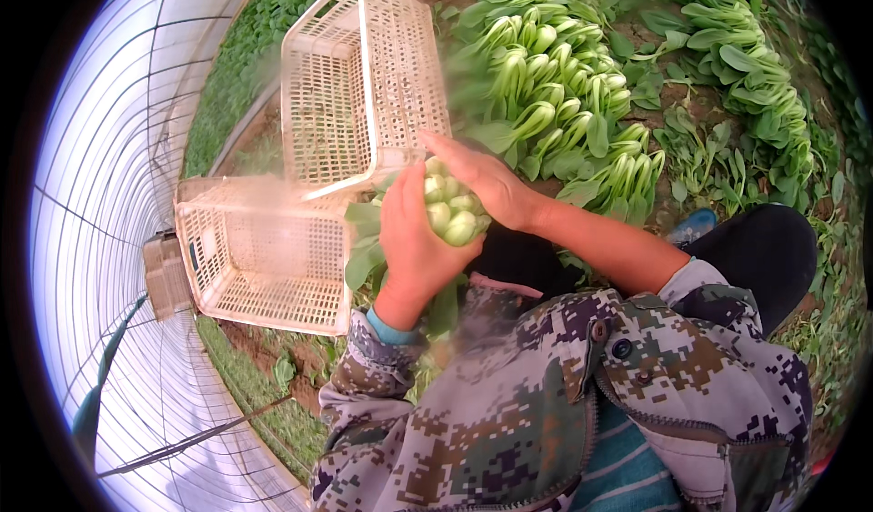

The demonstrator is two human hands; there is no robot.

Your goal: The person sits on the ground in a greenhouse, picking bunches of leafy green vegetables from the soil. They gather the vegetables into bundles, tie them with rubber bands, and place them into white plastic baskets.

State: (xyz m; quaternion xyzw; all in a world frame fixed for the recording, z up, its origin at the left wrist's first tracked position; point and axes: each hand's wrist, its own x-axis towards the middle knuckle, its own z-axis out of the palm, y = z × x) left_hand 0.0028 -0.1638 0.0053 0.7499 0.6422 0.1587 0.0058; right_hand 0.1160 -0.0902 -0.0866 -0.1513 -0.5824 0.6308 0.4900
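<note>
A bunch of bok choy is clasped between my two hands, its pale stem ends facing up and its leaves hanging to the left. My left hand wraps around its near left side. On the far right side my right hand lies against the stems with the fingers stretched out. Just beyond the hands, a white perforated plastic crate stands tilted. A second white plastic crate lies to the left of my left hand. How far the leaves reach below the bunch is hidden by my left hand and wrist.
Harvested bok choy lies in a thick row on the soil at the top, with another row farther right. Loose leaves cover ground between them. The greenhouse's ribbed plastic wall curves along the left. My bent knee is at the right.
</note>
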